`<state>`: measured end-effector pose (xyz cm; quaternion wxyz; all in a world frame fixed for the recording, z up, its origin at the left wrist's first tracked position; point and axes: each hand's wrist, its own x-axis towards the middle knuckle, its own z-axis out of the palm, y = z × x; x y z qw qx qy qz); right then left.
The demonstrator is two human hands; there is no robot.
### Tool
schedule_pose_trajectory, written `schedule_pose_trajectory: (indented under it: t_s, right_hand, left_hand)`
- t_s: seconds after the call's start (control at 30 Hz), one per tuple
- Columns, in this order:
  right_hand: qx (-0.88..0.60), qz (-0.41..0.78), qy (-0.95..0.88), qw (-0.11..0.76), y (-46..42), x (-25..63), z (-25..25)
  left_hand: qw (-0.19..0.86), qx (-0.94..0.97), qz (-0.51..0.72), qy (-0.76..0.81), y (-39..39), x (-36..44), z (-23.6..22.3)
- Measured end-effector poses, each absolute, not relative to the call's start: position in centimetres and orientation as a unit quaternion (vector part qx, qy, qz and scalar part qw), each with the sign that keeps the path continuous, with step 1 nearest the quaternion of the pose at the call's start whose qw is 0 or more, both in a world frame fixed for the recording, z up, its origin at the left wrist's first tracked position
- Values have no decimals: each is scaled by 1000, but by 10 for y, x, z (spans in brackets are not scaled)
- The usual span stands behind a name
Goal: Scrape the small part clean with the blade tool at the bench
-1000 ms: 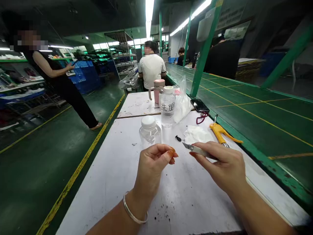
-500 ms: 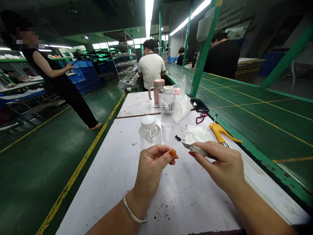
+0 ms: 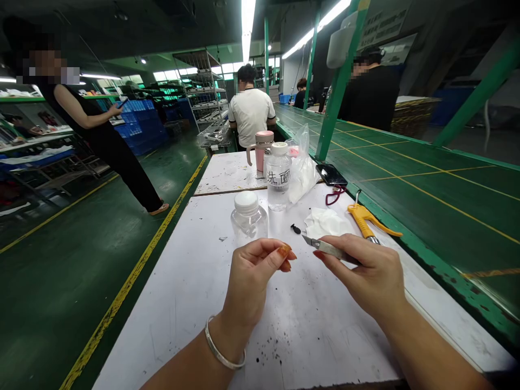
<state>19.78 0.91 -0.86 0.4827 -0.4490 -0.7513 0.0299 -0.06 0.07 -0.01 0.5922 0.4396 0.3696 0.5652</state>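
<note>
The right hand (image 3: pixel 371 271) is holding a slim grey metal knife (image 3: pixel 333 250); the left hand (image 3: pixel 252 277) is pinching closed, any contents unclear.

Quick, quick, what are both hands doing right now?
Left hand: closed, fingertips pinched together; can't tell if anything tiny is inside.
Right hand: closed, holding a slim grey metal craft knife.
</note>
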Motion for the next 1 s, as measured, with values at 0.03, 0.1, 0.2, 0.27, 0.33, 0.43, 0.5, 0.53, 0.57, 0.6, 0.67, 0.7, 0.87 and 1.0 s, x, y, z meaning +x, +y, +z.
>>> schedule_pose_trajectory:
  t_s: [0.03,0.1,0.2,0.27,0.33,0.43,0.5,0.53,0.57,0.6,0.67,0.7,0.87,1.0]
  right_hand:
    - [-448,30,-751,484,9,198,-8]
    - [-449,31,-751,483,10,197,-8]
    - [-448,30,-752,483,11,196,-8]
    - [-447,29,-752,483,11,196,-8]
    - [-447,27,-753,482,11,197,-8]
    - [-443,25,-754,483,10,198,-8]
    - [-440,26,-756,484,10,198,-7]
    - [-439,26,-756,485,9,198,-7]
    - [-438,27,-757,485,9,198,-7]
    - [-437,27,-756,486,9,197,-6]
    - [-437,28,-755,488,9,197,-6]
    - [-436,29,-755,488,9,197,-5]
    - [-434,29,-758,487,8,197,-5]
    - [-429,30,-759,488,8,198,-5]
  left_hand:
    - [594,439,567,365,1,-1,0]
    - [596,437,570,358,1,-1,0]
    - [602,436,569,351,1,-1,0]
    - [610,432,567,346,1,-1,-1]
    - [622,424,566,336,1,-1,-1]
    - [641,412,566,314,1,-1,-1]
    - [651,407,565,300,1,-1,0]
    - [656,405,565,294,1,-1,0]
    - [659,404,565,288,1,-1,0]
    - [662,404,565,282,1,-1,0]
    - [664,407,564,275,0,-1,1]
    - [664,408,563,274,0,-1,1]
    - [665,413,557,277,-1,0,1]
    - [670,408,558,271,-1,0,1]
